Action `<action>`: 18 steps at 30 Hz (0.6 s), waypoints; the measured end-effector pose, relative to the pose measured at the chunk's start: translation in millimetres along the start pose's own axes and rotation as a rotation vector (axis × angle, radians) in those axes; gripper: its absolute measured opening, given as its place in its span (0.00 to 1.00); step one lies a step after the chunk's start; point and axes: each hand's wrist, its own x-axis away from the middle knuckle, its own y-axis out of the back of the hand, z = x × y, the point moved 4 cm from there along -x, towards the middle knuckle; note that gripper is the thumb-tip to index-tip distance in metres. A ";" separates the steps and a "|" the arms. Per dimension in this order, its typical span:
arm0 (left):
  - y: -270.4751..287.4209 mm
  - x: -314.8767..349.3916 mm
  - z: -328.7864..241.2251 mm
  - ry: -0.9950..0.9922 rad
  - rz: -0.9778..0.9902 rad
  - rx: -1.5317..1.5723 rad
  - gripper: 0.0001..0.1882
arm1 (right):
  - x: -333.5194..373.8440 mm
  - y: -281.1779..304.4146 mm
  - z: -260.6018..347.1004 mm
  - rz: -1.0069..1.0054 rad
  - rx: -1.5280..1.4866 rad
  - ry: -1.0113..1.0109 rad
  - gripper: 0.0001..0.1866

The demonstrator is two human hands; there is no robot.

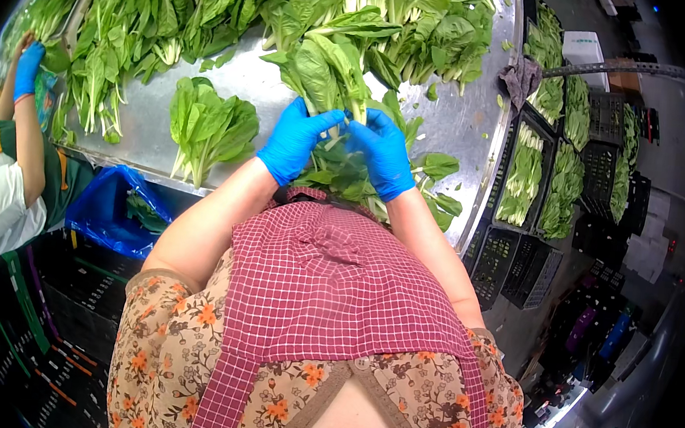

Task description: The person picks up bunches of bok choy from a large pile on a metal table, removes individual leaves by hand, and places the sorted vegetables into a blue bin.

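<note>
Both my hands wear blue gloves and are raised over the near edge of a metal table (245, 65). My left hand (292, 144) and my right hand (383, 154) are closed round the pale stalks of a bunch of leafy greens (331, 72), one on each side. Its broad leaves point away from me, toward the far pile. Loose leaves (338, 169) lie beneath my hands, next to my apron, and more detached leaves (441, 167) are beside my right wrist. Left of my left hand rests a separate bunch of greens (211, 127), its stalks toward me.
A long heap of greens (181, 12) covers the table's far side. Black crates (522, 176) of greens stand at the right, near a grey rag (520, 81) on a metal bar. A blue-lined bin (113, 216) and a co-worker's gloved hand (28, 68) are at the left.
</note>
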 end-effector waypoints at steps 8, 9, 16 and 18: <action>51.5 -19.9 9.2 -0.159 -0.118 0.404 0.07 | -9.9 25.5 -0.1 -0.229 -0.104 0.159 0.14; 53.5 -19.7 3.7 -0.194 -0.123 0.492 0.05 | -9.7 26.9 0.8 -0.251 -0.077 0.174 0.15; 15.3 -6.3 11.6 -0.032 -0.144 0.484 0.10 | -3.0 9.4 4.4 -0.227 0.371 0.283 0.20; -4.8 3.1 7.1 -0.001 -0.112 0.383 0.16 | 0.6 -0.4 9.2 -0.169 0.538 0.231 0.20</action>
